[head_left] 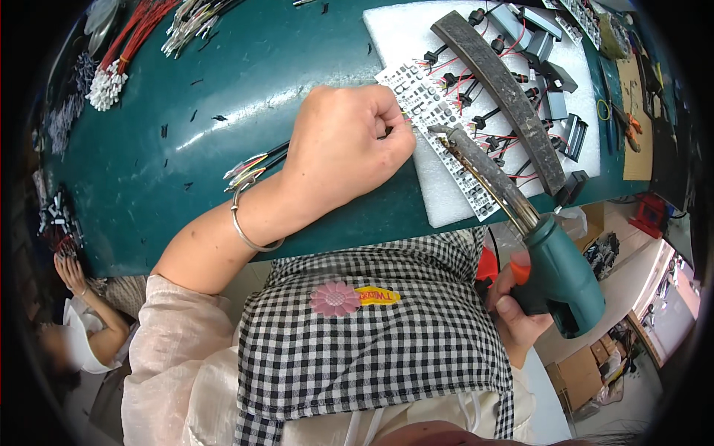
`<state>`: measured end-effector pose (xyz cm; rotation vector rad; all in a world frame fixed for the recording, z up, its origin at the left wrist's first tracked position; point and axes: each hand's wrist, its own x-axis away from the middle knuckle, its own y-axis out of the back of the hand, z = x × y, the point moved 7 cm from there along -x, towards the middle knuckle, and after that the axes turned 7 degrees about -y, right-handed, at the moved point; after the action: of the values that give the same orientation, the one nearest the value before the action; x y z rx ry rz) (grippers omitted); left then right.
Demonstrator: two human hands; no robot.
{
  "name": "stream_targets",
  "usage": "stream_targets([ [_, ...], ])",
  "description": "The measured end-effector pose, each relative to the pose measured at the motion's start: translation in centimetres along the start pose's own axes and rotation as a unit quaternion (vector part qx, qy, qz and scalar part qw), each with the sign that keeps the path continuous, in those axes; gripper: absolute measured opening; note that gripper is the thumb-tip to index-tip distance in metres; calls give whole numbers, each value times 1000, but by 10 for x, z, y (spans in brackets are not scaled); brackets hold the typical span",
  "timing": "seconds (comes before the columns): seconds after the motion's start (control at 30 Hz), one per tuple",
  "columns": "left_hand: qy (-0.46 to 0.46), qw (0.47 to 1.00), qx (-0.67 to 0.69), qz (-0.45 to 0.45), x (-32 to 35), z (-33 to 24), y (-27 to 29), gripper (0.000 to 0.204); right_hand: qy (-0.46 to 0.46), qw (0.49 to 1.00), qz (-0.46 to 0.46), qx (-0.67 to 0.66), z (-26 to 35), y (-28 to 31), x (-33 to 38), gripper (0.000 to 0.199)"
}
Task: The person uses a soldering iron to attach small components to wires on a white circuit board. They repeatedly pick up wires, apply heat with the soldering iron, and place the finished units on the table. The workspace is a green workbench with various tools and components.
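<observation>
My left hand is closed in a pinch at the left edge of a white circuit board panel. It grips a black cable, whose stripped coloured wire ends stick out behind the wrist; the pinched end is mostly hidden by the fingers. In my right hand is a green soldering gun with an orange trigger, its fingers wrapped round the handle. The gun's metal tip points up and left over the panel. A dark curved metal bar lies across the wires beside the panel.
White foam lies under the panel, with black cables and small grey housings on its right. Bundles of red wires lie at the far left of the green table. Orange-handled pliers are at right. Another person's hand rests at the left edge.
</observation>
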<state>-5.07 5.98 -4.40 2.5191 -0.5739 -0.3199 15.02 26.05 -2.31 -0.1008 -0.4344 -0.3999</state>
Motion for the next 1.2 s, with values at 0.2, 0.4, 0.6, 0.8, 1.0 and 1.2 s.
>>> stream_targets([
  [0.2, -17, 1000, 3, 2, -2, 0, 0, 19, -6, 1000, -9, 28, -12, 3, -1, 57],
  [0.4, -17, 1000, 13, 0, -1, 0, -1, 18, -2, 997, 3, 74, -13, -2, -6, 55],
  [0.6, -35, 999, 6, -5, -2, -1, -1, 18, -1, 995, 10, 101, -3, -10, -4, 55],
  [0.8, -32, 999, 7, -6, -1, -2, -1, 18, 15, 986, 16, 164, -4, -7, 2, 51],
  [1.0, -34, 999, -5, -3, -2, -2, -1, 19, 106, 927, 70, 353, 8, -14, 5, 38],
  [1.2, -41, 999, -13, -6, -2, -2, 0, 18, 83, 956, 28, 279, 8, -13, 3, 40],
])
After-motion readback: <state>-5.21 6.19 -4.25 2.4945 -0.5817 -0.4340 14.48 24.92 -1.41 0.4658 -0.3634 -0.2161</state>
